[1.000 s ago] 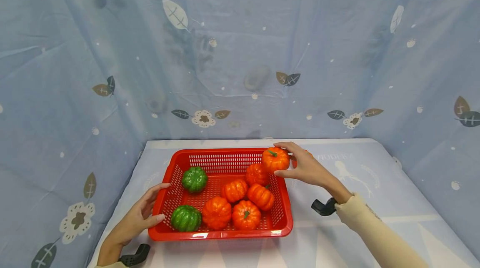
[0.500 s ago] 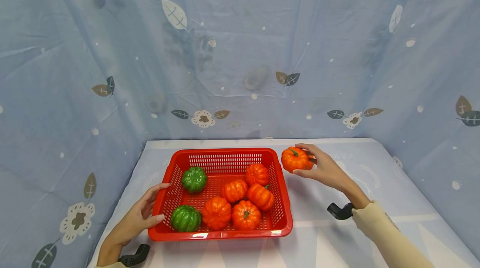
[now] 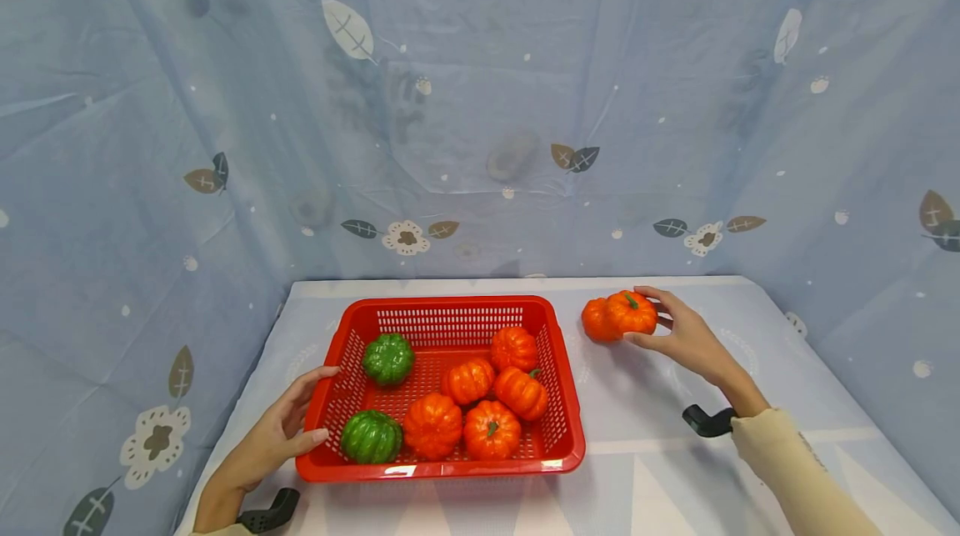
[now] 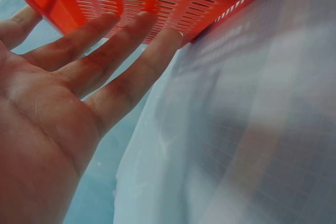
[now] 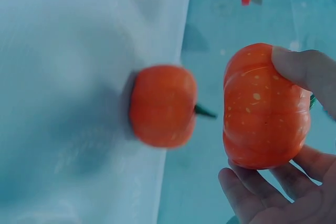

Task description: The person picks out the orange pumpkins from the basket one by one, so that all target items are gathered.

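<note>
My right hand [image 3: 690, 340] pinches a small orange pumpkin [image 3: 633, 313] with a green stem between thumb and fingers. The right wrist view shows this pumpkin [image 5: 266, 111] raised above the table, apart from a second orange pumpkin [image 5: 163, 106] that rests on the table. In the head view the held one partly overlaps it. At the left side of a red slotted plastic basket [image 3: 442, 471], my left hand [image 3: 266, 436] stays with its fingers fairly straight. Its fingertips [image 4: 170, 38] are right at the basket's outer wall in the left wrist view.
Inside the basket are two green pumpkins, one behind [image 3: 388, 358] and one in front [image 3: 372, 437], plus several orange pumpkins [image 3: 492, 430] toward the right. The pale table [image 3: 705, 469] ends at a blue patterned curtain [image 3: 480, 102] at the back and sides.
My right hand has carried the orange pumpkin from above the basket's right rim rightward, past the pumpkin on the table. The left hand and basket have stayed put.
</note>
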